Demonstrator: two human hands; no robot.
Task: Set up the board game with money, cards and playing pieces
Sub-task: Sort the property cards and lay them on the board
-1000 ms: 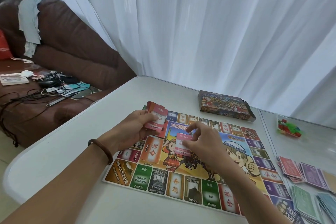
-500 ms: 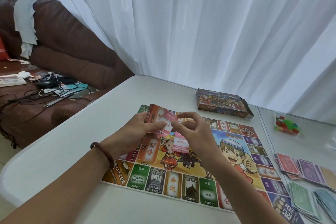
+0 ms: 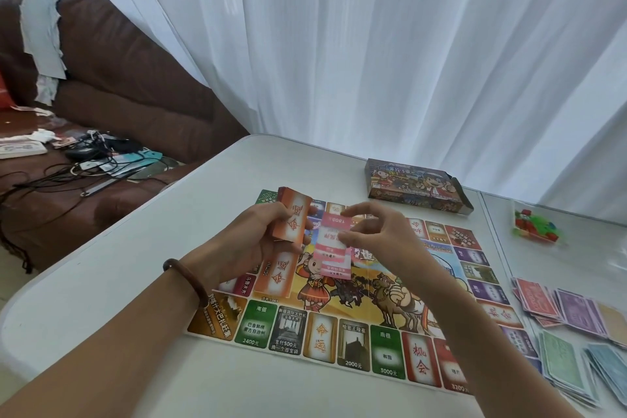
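as i hold the deck (image 3: 292,222): l hand (image 3: 249,243) is wrapped round it, thumb across the orange top card, fingers under. it's in the air over the far-left part of the board (image 3: 339,343).
r hand (image 3: 378,237): thumb + forefinger pinch the pink card (image 3: 332,249) near its top edge. other fingers loosely curled, nothing else in them. may be >1 pink card fanned there, can't tell.
pink card vs deck: just right of the deck, btwn my 2 hands, abt touching its right edge. it's off the board, face toward me.
long axis: pink card runs from away-from-me to toward-me, approx parallel w/ the deck. deck is tilted a bit.
nearer hand: r hand has it already, l hand is busy w/ the deck.
step, i reckon: sorting cards by kind, pink apart from orange.
orange slot (image 3: 274,276): printed on the board right below l hand. looks like the deck's top card, so prob the deck's home. short drop, same axis.
money (image 3: 559,312): coloured piles on the surface (image 3: 112,285), well to my right, r hand side.
pieces bag (image 3: 534,227): far right, apart from the board.
box (image 3: 417,190): just beyond the board's far edge.
risk: thin cards + an edge pinch, so they could slip or fan out.
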